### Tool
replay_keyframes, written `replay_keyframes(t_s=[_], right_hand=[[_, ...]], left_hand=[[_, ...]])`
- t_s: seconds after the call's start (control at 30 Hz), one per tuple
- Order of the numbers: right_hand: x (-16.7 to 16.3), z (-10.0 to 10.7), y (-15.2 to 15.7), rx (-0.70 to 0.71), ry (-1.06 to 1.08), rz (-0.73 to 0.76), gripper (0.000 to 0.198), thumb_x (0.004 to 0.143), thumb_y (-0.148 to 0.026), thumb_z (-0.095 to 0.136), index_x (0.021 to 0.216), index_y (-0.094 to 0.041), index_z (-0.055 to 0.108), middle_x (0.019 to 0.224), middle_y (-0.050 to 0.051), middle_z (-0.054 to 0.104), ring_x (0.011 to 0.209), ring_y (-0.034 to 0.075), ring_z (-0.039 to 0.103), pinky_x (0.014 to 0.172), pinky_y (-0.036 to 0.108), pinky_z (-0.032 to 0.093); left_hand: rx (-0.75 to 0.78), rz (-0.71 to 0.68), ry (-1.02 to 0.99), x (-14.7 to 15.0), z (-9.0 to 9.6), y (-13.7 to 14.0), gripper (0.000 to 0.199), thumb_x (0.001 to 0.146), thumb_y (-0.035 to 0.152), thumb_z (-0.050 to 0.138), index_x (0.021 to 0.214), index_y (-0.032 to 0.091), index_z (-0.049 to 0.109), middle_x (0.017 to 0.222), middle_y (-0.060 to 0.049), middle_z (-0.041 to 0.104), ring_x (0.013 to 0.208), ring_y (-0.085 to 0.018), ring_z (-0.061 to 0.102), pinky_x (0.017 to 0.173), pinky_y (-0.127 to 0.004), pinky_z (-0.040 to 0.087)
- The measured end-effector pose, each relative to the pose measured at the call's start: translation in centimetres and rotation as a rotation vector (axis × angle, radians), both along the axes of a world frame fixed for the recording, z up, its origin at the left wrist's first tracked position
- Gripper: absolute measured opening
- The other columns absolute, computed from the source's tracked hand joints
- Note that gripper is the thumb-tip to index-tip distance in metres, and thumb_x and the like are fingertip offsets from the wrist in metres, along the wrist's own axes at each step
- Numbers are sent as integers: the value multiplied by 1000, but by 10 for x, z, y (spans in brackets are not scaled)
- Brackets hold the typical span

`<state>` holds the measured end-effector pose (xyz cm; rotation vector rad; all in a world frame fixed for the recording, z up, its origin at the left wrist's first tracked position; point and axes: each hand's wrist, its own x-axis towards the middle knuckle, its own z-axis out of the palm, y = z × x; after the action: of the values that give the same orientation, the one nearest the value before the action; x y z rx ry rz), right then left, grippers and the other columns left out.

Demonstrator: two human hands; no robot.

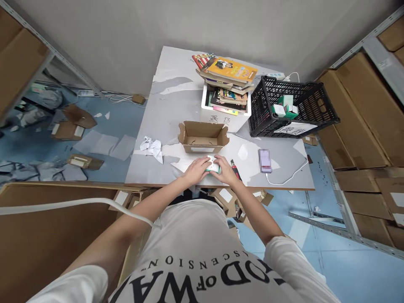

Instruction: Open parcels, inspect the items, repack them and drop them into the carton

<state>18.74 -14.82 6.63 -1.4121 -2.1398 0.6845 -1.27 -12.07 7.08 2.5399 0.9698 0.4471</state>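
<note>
A small white and green box (213, 164) lies between my two hands near the front edge of the table. My left hand (198, 169) is closed on its left side, and my right hand (223, 167) grips its right side. Fingers cover part of its top. Just beyond my hands stands an open brown cardboard box (203, 148), its inside facing up and nothing visible in it. A red and black utility knife (235, 169) lies right of my right hand. Crumpled white paper (152, 148) is to the left.
A white bin (225, 120) piled with books (232, 71) stands at the back. Beside it, a black crate (293, 105) holds several green and white boxes. A phone (264, 160) with a white cable lies on the right. Cartons and paper litter the floor.
</note>
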Motion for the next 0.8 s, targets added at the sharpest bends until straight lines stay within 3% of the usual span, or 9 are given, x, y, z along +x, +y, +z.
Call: replay_keyframes(t_s=[0.13,0.27,0.4,0.53,0.67,0.8], right_hand=[[5,4,0,15,59,19,48,82,-42,64,121,-20,49,128,16,49,124,28,44,105,47,38],[7,3,-3,-17,117,-67,59,79,-40,66,131,-21,47,117,12,48,116,26,48,102,44,41],[5,3,-2,-58,75,-117,52,80,-33,62,129,-21,51,114,10,44,116,25,48,104,43,40],[1,3,6,-89,35,-65,48,79,-27,60,126,-19,53,119,11,43,120,26,45,106,43,38],[5,7,14,-142,50,16,54,75,-35,68,124,-20,50,123,11,45,122,27,44,105,43,38],[10,11,18,-166,28,64,53,68,-37,73,112,-19,48,117,11,48,114,27,48,99,43,41]], left_hand=[[31,-32,0,2,2,3,14,88,22,52,98,17,61,111,-12,60,114,-24,53,99,-41,42],[89,0,49,-2,2,-6,20,92,26,45,95,19,63,91,-8,62,97,-22,55,93,-41,40],[72,28,62,-1,-3,-15,26,90,17,41,96,21,66,83,-7,60,90,-21,52,89,-40,39],[19,0,-3,1,-6,-12,26,86,15,46,93,23,70,96,-8,59,97,-21,49,86,-37,40],[28,22,-10,0,-1,-10,25,87,18,48,93,26,71,118,-9,55,110,-25,46,91,-41,39],[30,13,65,-1,2,-14,27,90,21,47,106,27,67,131,-9,51,115,-26,47,93,-43,39]])
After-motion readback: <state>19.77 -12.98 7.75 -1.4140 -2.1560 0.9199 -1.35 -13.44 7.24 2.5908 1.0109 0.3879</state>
